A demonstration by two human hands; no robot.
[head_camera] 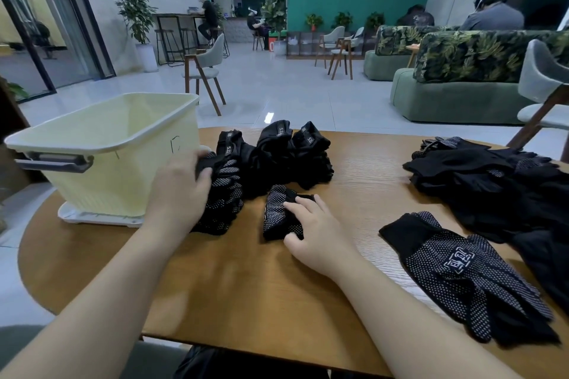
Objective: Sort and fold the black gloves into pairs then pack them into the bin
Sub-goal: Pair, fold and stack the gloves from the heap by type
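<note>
A pale yellow bin stands on its white lid at the table's left. Right beside it lie several folded black glove bundles. My left hand grips the nearest row of dotted folded gloves at its left end. My right hand holds a small folded dotted glove pair on the table, fingers over its top and thumb at its near end. A flat dotted glove pair lies at the right front, and a loose heap of black gloves sits behind it.
The round wooden table has bare wood in front of my arms. Chairs, green sofas and seated people fill the room beyond. A grey chair stands close to the table's far right edge.
</note>
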